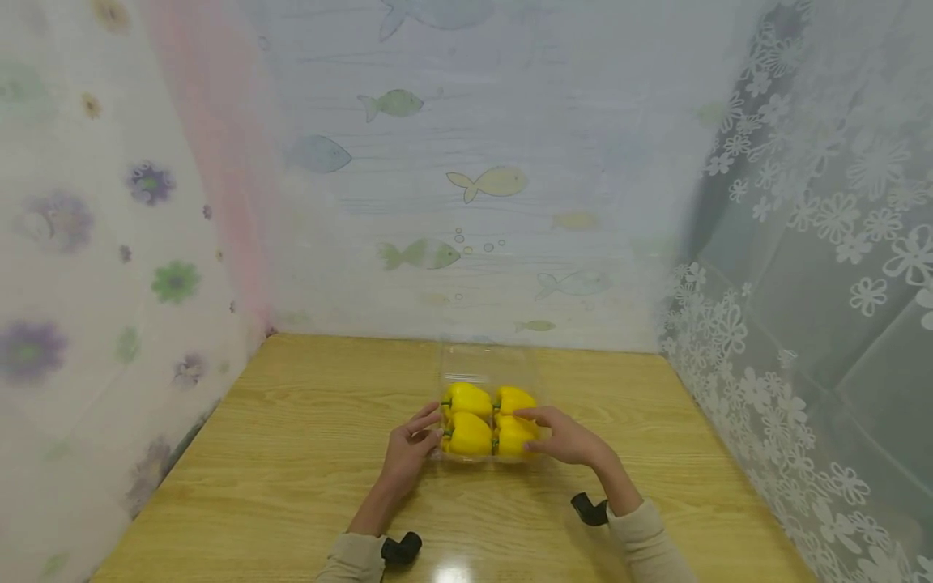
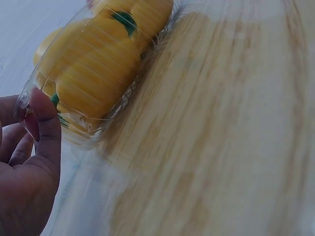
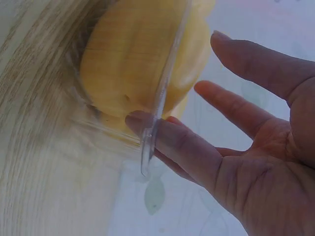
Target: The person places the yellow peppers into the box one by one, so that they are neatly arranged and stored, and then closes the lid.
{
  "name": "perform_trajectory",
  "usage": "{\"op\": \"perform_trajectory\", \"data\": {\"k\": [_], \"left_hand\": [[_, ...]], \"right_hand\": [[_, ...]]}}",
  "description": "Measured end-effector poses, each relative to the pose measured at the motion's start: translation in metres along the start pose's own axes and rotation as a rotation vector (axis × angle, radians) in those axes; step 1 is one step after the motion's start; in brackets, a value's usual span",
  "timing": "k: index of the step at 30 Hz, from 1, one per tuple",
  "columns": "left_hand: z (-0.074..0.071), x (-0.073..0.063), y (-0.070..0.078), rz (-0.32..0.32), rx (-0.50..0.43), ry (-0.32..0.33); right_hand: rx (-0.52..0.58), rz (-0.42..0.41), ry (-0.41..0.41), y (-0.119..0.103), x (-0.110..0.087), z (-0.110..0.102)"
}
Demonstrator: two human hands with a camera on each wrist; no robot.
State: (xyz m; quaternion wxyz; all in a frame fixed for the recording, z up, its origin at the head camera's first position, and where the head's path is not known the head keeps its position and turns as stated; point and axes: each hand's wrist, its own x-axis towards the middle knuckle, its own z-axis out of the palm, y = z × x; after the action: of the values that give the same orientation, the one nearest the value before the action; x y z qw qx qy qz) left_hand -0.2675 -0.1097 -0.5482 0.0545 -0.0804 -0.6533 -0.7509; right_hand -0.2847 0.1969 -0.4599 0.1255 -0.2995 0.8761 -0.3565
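Several yellow bell peppers [image 1: 469,436] with green stems sit in two rows in a transparent plastic box [image 2: 96,129]. Its lid [image 1: 487,362] stands open at the back. My left hand [image 1: 410,455] is at the box's left side, and in the left wrist view its thumb and finger pinch the rim. From the right, my right hand [image 1: 572,437] reaches over the near right pepper [image 1: 513,438] with its fingers spread. In the right wrist view one fingertip [image 3: 135,122] overlaps the box's rim, while the other fingers stay apart and hold nothing.
The box rests on a wood-grain table [image 1: 306,486]. Behind it hangs a fish-patterned curtain [image 1: 481,146], with flowered sheets [image 1: 146,243] at the left and lace-like flowers [image 1: 838,219] on the right. A black wrist piece [image 1: 402,549] is at each sleeve.
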Motion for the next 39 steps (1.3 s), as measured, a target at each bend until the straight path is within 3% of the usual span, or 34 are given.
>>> {"op": "perform_trajectory", "data": {"k": [12, 17, 25, 32, 39], "left_hand": [[0.000, -0.002, -0.003, -0.010, -0.005, 0.006], [0.001, -0.001, -0.003, -0.010, -0.005, 0.004], [0.002, 0.003, -0.002, -0.009, -0.007, 0.002], [0.002, 0.004, 0.001, -0.011, -0.006, -0.004], [0.000, 0.003, -0.001, -0.023, -0.013, 0.001]], "right_hand": [[0.041, 0.039, 0.121, 0.002, -0.011, -0.005], [0.101, 0.003, 0.159, 0.013, -0.009, -0.005], [0.235, -0.032, 0.332, 0.034, -0.001, -0.004], [0.230, 0.093, 0.539, 0.046, 0.006, -0.002], [0.339, 0.186, 0.549, 0.056, 0.010, -0.001]]}}
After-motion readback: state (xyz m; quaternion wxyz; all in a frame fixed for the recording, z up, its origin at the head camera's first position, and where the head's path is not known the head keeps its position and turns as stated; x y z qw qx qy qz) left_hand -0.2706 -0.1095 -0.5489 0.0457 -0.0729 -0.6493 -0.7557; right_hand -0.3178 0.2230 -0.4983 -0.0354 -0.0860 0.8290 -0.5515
